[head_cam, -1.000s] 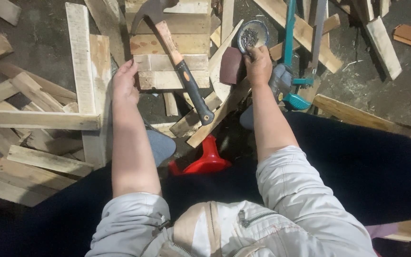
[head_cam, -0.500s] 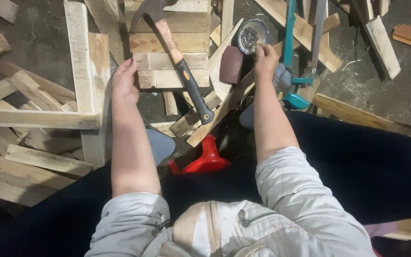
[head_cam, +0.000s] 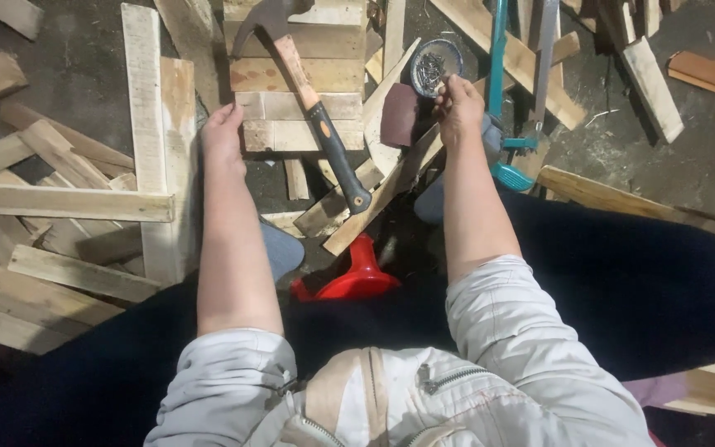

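We log our right hand (head_cam: 459,106) pinched at the round nail tin (head_cam: 434,66), left hand (head_cam: 223,132) flat, holding nothing, beside stacked wood blocks (head_cam: 299,74); hammer (head_cam: 312,108) lies unused between them.

Both arms stretch forward, left hand (head_cam: 223,132) flat, right hand (head_cam: 459,103) fingers pinched.

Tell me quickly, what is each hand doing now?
Left hand: open, resting flat on the stacked wooden boards, holding nothing.
Right hand: fingers pinched at the round tin of nails; a nail in them cannot be told.
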